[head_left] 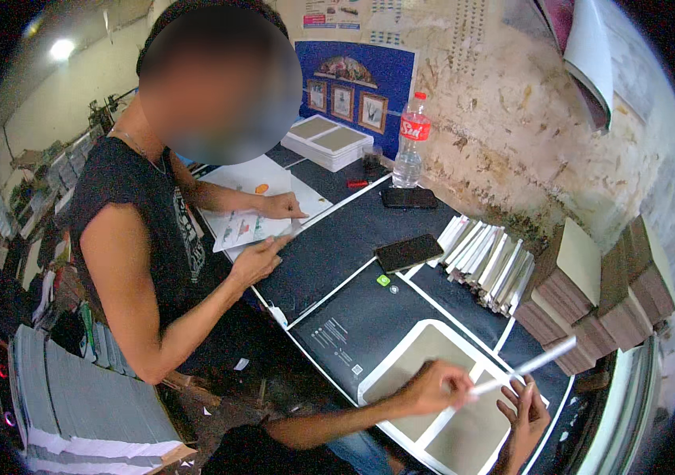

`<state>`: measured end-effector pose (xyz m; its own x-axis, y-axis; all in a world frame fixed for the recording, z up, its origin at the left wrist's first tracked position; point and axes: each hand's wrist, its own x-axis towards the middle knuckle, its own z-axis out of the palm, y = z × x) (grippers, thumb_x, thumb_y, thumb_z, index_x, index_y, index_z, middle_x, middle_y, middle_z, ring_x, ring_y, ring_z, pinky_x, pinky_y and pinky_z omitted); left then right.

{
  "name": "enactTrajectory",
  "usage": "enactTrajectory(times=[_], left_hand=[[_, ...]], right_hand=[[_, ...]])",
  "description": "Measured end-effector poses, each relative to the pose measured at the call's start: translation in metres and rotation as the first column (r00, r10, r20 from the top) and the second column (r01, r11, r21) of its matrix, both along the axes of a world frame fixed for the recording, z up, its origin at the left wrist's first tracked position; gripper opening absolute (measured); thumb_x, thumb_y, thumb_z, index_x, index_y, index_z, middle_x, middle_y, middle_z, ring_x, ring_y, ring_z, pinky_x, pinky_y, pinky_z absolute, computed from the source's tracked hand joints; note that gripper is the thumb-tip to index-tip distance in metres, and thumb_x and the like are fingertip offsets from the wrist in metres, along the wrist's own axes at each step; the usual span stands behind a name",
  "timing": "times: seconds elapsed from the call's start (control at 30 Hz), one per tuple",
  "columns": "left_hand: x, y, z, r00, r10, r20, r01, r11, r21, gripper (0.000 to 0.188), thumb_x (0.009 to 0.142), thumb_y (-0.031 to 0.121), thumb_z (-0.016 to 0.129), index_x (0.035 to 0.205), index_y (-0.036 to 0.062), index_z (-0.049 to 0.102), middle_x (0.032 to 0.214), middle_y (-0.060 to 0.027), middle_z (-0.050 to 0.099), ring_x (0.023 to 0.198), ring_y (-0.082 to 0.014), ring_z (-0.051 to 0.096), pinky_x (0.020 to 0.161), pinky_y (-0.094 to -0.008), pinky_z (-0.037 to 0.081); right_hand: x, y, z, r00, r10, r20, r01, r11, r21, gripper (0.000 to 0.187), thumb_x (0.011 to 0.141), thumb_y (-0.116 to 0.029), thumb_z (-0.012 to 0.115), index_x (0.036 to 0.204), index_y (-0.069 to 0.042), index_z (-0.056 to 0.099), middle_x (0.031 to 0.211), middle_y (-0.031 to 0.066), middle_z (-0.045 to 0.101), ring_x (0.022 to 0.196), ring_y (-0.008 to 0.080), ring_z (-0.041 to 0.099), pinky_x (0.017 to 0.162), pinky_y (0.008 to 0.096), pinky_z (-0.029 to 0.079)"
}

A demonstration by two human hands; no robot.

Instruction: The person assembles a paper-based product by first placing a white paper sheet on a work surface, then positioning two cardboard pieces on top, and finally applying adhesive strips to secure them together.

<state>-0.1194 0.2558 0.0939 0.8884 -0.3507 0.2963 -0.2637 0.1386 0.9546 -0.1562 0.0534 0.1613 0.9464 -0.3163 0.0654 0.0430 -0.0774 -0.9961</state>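
Observation:
My left hand [442,387] pinches one end of a narrow white strip [545,356], which slants up to the right and is slightly blurred. My right hand [526,416] is just under the strip, fingers apart and bent; whether its fingertips touch the strip is unclear. Below both hands lies a white sheet [431,327] with rounded corners, bearing two grey-brown boards [410,362] side by side with a white gap between them. My left forearm and hand cover part of the boards.
Beyond lie a row of white strips [486,261], a black phone [409,253] and another phone [409,198]. Board stacks [563,277] stand right; a bottle [411,142] is by the wall. At left, another person [136,237] handles printed sheets [254,202]. Panelled boards [326,142] are piled behind.

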Motion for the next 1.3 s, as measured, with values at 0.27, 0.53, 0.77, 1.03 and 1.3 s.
enactTrajectory(times=[0.27,0.53,0.77,1.03,1.3], left_hand=[[-0.070,-0.020,-0.006,0.988,0.108,0.109,-0.126,0.976,0.177,0.012,0.093,0.014,0.073,0.095,0.0025,0.070,0.083,-0.0100,0.071,0.075,-0.0165,0.068,0.066,-0.0332,0.052],[-0.083,-0.035,-0.015,0.995,0.096,-0.017,-0.091,0.974,0.207,0.016,0.095,0.018,0.073,0.097,0.0026,0.073,0.083,-0.0090,0.072,0.073,-0.0171,0.070,0.065,-0.0325,0.056],[-0.094,-0.031,-0.019,0.965,0.122,-0.231,-0.108,0.991,0.072,0.015,0.095,0.018,0.073,0.101,0.0048,0.075,0.084,-0.0112,0.075,0.076,-0.0171,0.073,0.071,-0.0312,0.058],[-0.040,-0.020,-0.014,0.962,-0.238,-0.132,0.272,0.850,0.450,0.023,0.099,0.019,0.059,0.104,0.0027,0.074,0.099,-0.0208,0.074,0.086,-0.0340,0.072,0.085,-0.0432,0.056],[0.058,0.002,-0.040,0.913,-0.102,0.395,-0.203,0.725,0.658,0.041,0.096,0.021,0.065,0.131,0.0026,0.056,0.134,-0.0181,0.056,0.128,-0.0368,0.050,0.110,-0.0511,0.035]], right_hand=[[-0.011,-0.029,-0.041,0.985,0.103,-0.141,-0.044,0.929,0.368,0.036,0.102,-0.027,0.064,0.121,0.004,0.068,0.107,0.0192,0.073,0.091,0.0249,0.072,0.077,0.0369,0.062],[-0.033,-0.005,0.001,0.998,-0.034,-0.050,0.034,0.999,0.005,0.021,0.097,-0.009,0.070,0.106,0.010,0.073,0.093,0.0155,0.074,0.082,0.0196,0.071,0.072,0.0319,0.063],[-0.046,-0.001,-0.023,0.994,0.052,-0.100,-0.074,0.971,-0.228,0.025,0.095,-0.011,0.074,0.108,0.010,0.074,0.091,0.0130,0.074,0.083,0.0173,0.070,0.076,0.0281,0.058],[-0.076,-0.052,-0.055,0.966,-0.044,-0.256,-0.048,0.939,-0.342,0.032,0.098,-0.027,0.069,0.078,-0.001,0.067,0.065,0.0048,0.062,0.060,0.0122,0.062,0.051,0.0268,0.049],[-0.063,-0.008,-0.071,0.875,0.155,-0.459,-0.131,0.988,0.084,0.018,0.093,-0.005,0.075,0.104,0.007,0.069,0.080,0.0096,0.073,0.071,0.0125,0.071,0.060,0.0248,0.057]])
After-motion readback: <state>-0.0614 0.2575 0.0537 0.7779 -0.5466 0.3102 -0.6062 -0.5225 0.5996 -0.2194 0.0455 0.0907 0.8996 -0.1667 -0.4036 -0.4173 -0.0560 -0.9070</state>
